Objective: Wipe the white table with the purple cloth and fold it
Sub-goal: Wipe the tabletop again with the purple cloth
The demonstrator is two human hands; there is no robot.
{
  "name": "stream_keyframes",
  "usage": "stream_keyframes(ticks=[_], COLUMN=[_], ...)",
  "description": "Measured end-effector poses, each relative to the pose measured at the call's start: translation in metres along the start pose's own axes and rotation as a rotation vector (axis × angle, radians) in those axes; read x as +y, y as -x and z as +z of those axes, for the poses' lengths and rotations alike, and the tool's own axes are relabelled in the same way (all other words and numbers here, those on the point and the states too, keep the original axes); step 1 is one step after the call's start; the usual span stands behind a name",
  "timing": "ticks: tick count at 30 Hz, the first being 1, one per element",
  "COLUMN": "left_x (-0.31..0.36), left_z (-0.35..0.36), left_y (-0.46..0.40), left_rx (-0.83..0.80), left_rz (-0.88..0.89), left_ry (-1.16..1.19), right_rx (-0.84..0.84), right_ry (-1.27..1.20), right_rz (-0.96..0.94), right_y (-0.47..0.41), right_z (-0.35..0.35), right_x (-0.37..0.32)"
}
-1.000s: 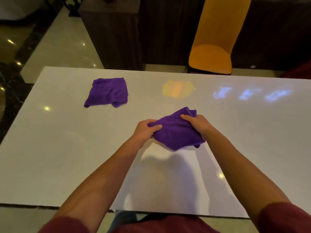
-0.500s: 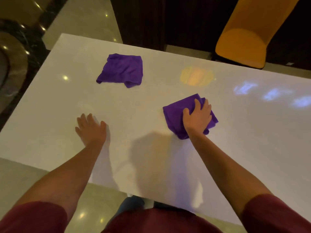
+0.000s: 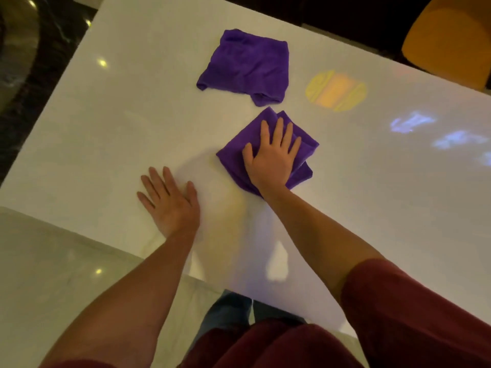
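A bunched purple cloth [image 3: 305, 147] lies near the middle of the white table [image 3: 106, 134]. My right hand [image 3: 272, 155] presses flat on top of it with fingers spread and straight. To its left, my left hand [image 3: 170, 200] rests palm-down on the bare tabletop near the front edge, fingers straight, holding nothing. A second purple cloth [image 3: 247, 66], loosely folded, lies farther back, just beyond the one under my right hand.
An orange chair [image 3: 449, 41] stands past the table's far right edge. Glossy tiled floor [image 3: 53, 274] shows at the lower left beside the table's front edge. Coloured light reflections lie on the tabletop to the right.
Both hands held the cloth a second ago. My left hand let go and settled on the table; my right hand pushed the cloth down and slid it toward the second cloth.
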State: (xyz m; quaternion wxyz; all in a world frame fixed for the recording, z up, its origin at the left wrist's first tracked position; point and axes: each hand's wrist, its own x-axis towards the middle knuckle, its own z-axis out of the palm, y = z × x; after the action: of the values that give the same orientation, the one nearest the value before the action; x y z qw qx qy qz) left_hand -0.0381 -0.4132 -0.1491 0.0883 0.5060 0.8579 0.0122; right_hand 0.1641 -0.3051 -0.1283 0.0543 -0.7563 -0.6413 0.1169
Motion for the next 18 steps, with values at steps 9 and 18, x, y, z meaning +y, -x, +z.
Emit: stream_keyframes(ticks=[9, 18], left_x=[-0.001, -0.003], left_z=[0.0, -0.002], left_y=[0.004, 0.0], left_rx=[0.01, 0.005], left_rz=[0.022, 0.028], left_ry=[0.049, 0.059], right_rx=[-0.018, -0.062], right_ry=[0.01, 0.081], right_rz=[-0.281, -0.111], right_y=[0.13, 0.142], right_z=[0.02, -0.005], right_x=[0.015, 0.101])
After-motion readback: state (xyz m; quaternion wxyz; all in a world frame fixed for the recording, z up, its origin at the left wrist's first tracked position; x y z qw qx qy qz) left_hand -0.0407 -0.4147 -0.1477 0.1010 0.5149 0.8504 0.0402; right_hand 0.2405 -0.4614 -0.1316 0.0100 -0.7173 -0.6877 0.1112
